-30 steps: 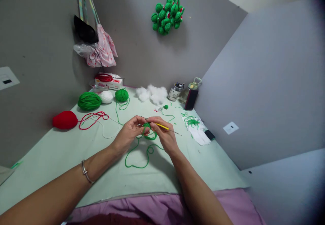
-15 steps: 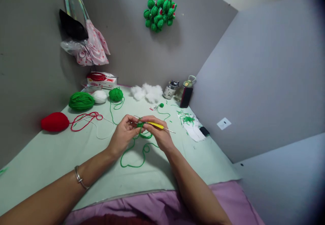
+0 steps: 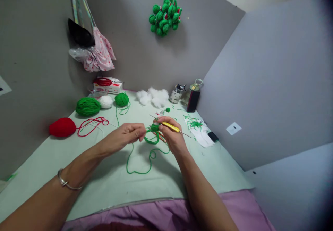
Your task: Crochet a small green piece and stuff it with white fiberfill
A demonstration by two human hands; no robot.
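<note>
My right hand (image 3: 173, 137) is closed around a crochet hook (image 3: 170, 126) with a yellow handle, its thin metal ends sticking out on both sides. A small green crocheted piece (image 3: 155, 127) sits at the same fingertips. To its left, my left hand (image 3: 132, 133) is closed with the knuckles up, pinching green yarn (image 3: 152, 141) that runs across to the piece. Loops of this yarn hang below the piece, and a loose strand curls on the table under both hands. Some thin reddish-orange strands show beside the loops; I cannot tell what they are.
On the pale green tabletop (image 3: 104, 189) stand red yarn (image 3: 62, 127), green yarn (image 3: 87, 106), white yarn (image 3: 105, 101) and a green ball (image 3: 121, 99). Behind lie white stuffing (image 3: 158, 97), a tin (image 3: 176, 95) and a phone (image 3: 193, 101). Yarn scraps (image 3: 194, 123) cover white paper at right.
My left hand has drawn away leftward from the piece and closed on the yarn. My right hand has shifted slightly right with the hook and piece. The view has turned a little left.
</note>
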